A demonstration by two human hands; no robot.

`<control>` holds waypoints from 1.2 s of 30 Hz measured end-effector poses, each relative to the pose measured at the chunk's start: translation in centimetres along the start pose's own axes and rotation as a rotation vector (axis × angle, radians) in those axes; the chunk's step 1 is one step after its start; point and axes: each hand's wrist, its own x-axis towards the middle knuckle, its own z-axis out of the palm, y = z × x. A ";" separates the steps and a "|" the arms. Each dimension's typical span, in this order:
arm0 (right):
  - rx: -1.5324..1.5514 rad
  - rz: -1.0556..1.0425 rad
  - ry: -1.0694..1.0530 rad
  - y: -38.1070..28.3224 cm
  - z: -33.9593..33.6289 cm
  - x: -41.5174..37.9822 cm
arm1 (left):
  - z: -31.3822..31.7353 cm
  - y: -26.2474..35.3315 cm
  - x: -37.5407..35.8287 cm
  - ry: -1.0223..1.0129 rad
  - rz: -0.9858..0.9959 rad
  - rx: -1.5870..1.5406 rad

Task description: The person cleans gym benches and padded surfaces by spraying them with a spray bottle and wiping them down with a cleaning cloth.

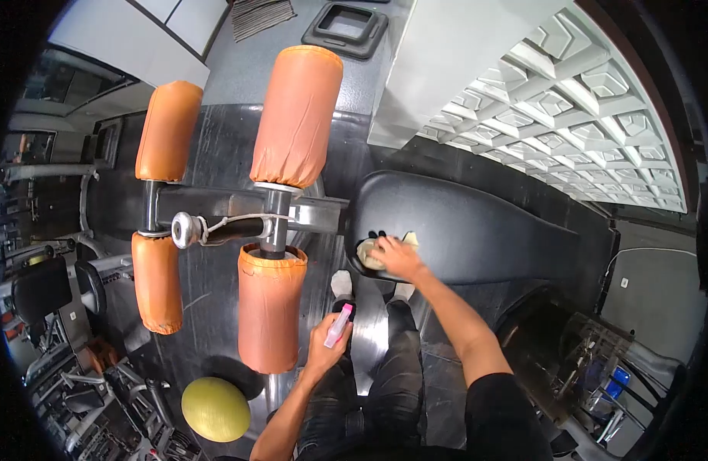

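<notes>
My left hand (322, 355) is closed around a small clear bottle with a pink top (339, 326), held in front of my legs. My right hand (398, 260) presses a pale cloth (368, 255) onto the near left end of a black padded bench (461, 223). Part of the cloth is hidden under the fingers, and another bit of it sticks out beyond them. Small dark marks show on the pad just past my fingertips.
Orange-covered foam rollers (299, 115) on a metal frame stand left of the bench, with a chrome knob (186, 230) between them. A yellow-green exercise ball (216, 409) lies at the lower left. A white patterned wall panel (561, 100) rises behind, and gym machines fill both sides.
</notes>
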 end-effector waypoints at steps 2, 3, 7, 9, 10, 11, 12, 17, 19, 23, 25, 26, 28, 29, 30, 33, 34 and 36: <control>-0.020 0.127 0.118 2.6 -0.1 3.0 | -0.5 -0.2 0.1 -0.044 -0.025 0.006; 0.023 0.352 0.149 3.2 -2.3 5.2 | -0.6 -0.5 0.3 -0.043 -0.032 0.010; 0.233 0.733 0.613 2.3 -4.6 9.7 | -0.9 -1.5 0.0 -0.023 -0.070 -0.076; 0.179 0.600 0.514 0.0 -3.2 7.8 | -1.3 -1.2 0.1 -0.018 -0.049 -0.090; 0.182 0.439 0.329 -1.5 -2.7 5.5 | -1.4 -1.1 0.0 -0.017 -0.045 -0.093; 0.086 0.285 0.254 -2.0 1.2 3.1 | -1.5 -0.9 -0.2 -0.002 -0.040 -0.083; -0.043 0.136 0.110 -3.5 1.5 -0.1 | -1.5 -0.9 -0.1 0.015 -0.034 -0.072; -0.046 -0.111 -0.085 0.7 -0.4 1.3 | -1.8 -1.0 -0.2 -0.026 -0.058 -0.072; 0.450 0.617 0.096 3.5 -1.9 5.0 | -1.6 -1.4 -0.1 -0.004 -0.015 -0.099; 0.164 0.755 0.531 1.3 -2.8 7.6 | -1.4 -1.6 -0.5 -0.006 -0.016 -0.102; 0.052 0.562 0.409 -1.8 0.3 5.0 | -1.6 -1.3 -0.5 -0.022 -0.045 -0.101; 0.009 0.421 0.242 -2.9 2.3 3.2 | -1.8 -1.0 -0.5 -0.019 -0.040 -0.101; -0.019 0.040 0.241 -4.1 4.2 0.0 | -1.8 -0.5 -0.7 -0.026 -0.036 -0.110; 0.022 -0.002 0.195 -3.4 3.8 0.3 | -1.9 -0.4 -0.6 -0.027 -0.045 -0.104; 0.068 -0.041 0.149 -2.9 2.7 1.0 | -1.7 -0.5 -0.6 -0.023 -0.044 -0.106; -0.114 -0.069 0.095 0.6 -2.1 5.6 | -1.5 -1.1 -0.4 -0.035 -0.032 -0.135; -0.113 0.103 0.145 2.3 -2.9 7.7 | -1.4 -1.1 -0.4 -0.031 -0.044 -0.142; -0.033 0.493 0.474 3.9 -5.7 11.8 | -1.2 -1.1 -0.5 -0.029 -0.067 -0.151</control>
